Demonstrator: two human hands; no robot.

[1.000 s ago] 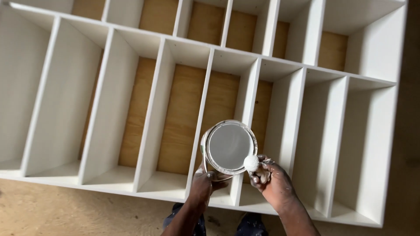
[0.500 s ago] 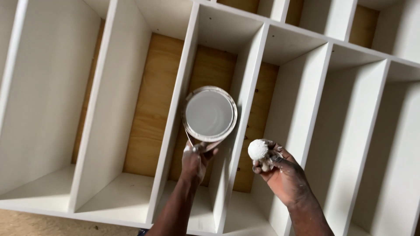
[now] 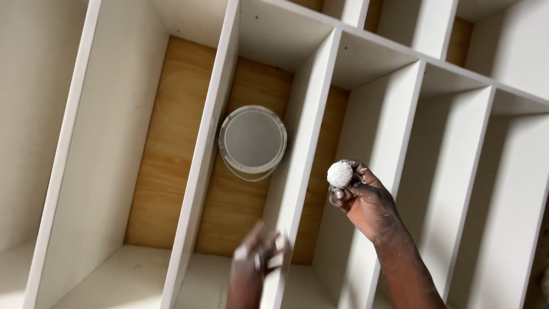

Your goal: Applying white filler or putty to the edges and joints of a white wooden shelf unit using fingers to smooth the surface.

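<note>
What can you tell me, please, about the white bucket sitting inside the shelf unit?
The white bucket is round and open-topped, filled nearly to the rim with smooth white paint or filler. A thin wire handle hangs down along its near side. It stands upright on the brown plywood back panel, between two white dividers and close against the left one. Neither hand touches it.
</note>
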